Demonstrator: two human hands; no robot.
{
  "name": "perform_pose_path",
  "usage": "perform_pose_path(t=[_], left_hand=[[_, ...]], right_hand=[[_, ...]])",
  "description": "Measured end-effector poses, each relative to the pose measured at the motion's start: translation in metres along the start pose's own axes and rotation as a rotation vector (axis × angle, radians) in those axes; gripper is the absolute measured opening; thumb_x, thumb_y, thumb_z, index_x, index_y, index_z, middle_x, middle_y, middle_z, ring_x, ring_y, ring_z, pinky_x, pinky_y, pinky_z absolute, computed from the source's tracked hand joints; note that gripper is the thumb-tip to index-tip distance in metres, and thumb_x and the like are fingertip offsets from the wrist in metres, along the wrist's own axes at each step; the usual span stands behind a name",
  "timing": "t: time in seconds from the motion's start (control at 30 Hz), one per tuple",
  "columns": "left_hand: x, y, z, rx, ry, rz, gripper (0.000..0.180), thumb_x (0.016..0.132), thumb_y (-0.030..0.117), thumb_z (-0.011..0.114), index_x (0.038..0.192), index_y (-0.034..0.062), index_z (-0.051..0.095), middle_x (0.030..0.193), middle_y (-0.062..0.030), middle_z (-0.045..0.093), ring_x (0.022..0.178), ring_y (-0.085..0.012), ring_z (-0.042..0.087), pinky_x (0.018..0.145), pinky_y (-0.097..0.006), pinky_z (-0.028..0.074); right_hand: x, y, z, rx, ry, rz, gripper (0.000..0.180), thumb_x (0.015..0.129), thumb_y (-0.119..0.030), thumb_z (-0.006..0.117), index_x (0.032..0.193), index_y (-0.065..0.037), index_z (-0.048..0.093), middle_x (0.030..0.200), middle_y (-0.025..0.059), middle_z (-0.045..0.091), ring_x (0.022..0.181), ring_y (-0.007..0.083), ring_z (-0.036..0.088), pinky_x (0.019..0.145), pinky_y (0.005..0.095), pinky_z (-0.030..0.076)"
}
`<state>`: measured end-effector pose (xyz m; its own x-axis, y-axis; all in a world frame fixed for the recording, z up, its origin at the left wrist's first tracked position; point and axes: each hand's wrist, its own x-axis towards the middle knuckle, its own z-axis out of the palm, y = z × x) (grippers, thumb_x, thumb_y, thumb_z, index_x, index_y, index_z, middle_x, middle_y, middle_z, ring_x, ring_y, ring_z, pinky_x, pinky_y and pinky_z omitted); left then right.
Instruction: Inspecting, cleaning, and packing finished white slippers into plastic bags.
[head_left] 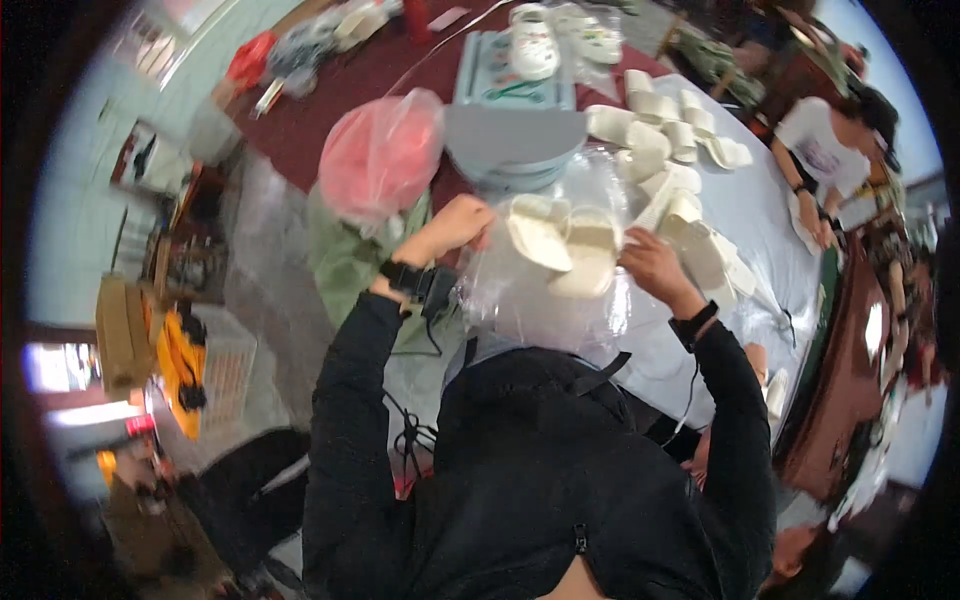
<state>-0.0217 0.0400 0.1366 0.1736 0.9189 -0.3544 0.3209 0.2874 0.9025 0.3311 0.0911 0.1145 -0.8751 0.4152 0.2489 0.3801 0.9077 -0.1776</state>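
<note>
A pair of cream slide sandals (585,250) lies side by side on clear plastic film (520,310) in front of me. My left hand (462,224) is closed at the left edge of the film, apart from the sandals. What its fingers pinch, if anything, is too blurred to tell. Just beside the right sandal, my right hand (660,268) has its fingers curled in. Its fingertips are at the sandal's edge, and I cannot make out whether they grip the sandal or the film.
More cream slides (680,215) lie in a row along the right of the table. Beyond the film are grey curved pieces (515,135), and a pink bundle in plastic (380,160) stands to the left. White clogs (533,48) sit farther back. A person (830,150) works across at the right.
</note>
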Motion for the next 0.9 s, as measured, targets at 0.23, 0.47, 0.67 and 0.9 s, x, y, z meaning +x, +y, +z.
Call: perform_pose_path(t=[0.23, 0.47, 0.67, 0.9], left_hand=[[-0.072, 0.042, -0.025, -0.288, 0.106, 0.184, 0.027, 0.083, 0.016, 0.043, 0.063, 0.0007, 0.053, 0.060, -0.0058, 0.057, 0.054, -0.0116, 0.054, 0.054, -0.021, 0.041], [-0.123, 0.047, -0.007, -0.151, 0.188, 0.286, 0.027, 0.088, 0.020, 0.042, 0.084, -0.0009, 0.058, 0.072, -0.0011, 0.054, 0.065, -0.0079, 0.044, 0.063, -0.022, 0.037], [-0.100, 0.027, -0.009, -0.175, 0.122, 0.326, 0.028, 0.086, 0.024, 0.044, 0.086, 0.0011, 0.060, 0.067, -0.0012, 0.049, 0.064, -0.0092, 0.044, 0.062, -0.024, 0.037], [-0.093, -0.014, -0.053, -0.282, 0.192, 0.403, 0.030, 0.087, 0.024, 0.042, 0.077, 0.0011, 0.058, 0.075, -0.0036, 0.056, 0.075, -0.0111, 0.049, 0.071, -0.025, 0.039]], right_hand=[[0.058, -0.029, -0.078, -0.008, 0.385, 0.052, 0.007, 0.070, 0.003, 0.053, 0.070, -0.004, 0.052, 0.095, 0.0075, 0.059, 0.101, 0.0277, 0.051, 0.099, 0.0468, 0.025], [0.112, -0.083, -0.039, 0.521, 0.494, -0.074, 0.080, 0.055, -0.031, 0.074, 0.120, -0.004, 0.035, 0.129, 0.0189, 0.033, 0.120, 0.0371, 0.031, 0.099, 0.0542, 0.015], [0.151, -0.134, 0.009, 0.272, -0.046, 0.087, 0.107, 0.052, -0.047, 0.075, 0.130, 0.000, 0.016, 0.128, 0.0235, 0.032, 0.117, 0.0386, 0.034, 0.094, 0.0437, 0.031], [0.198, -0.125, 0.035, 0.387, -0.361, 0.286, 0.036, 0.072, -0.017, 0.061, 0.101, 0.001, 0.052, 0.076, 0.0223, 0.058, 0.074, 0.0360, 0.058, 0.063, 0.0372, 0.045]])
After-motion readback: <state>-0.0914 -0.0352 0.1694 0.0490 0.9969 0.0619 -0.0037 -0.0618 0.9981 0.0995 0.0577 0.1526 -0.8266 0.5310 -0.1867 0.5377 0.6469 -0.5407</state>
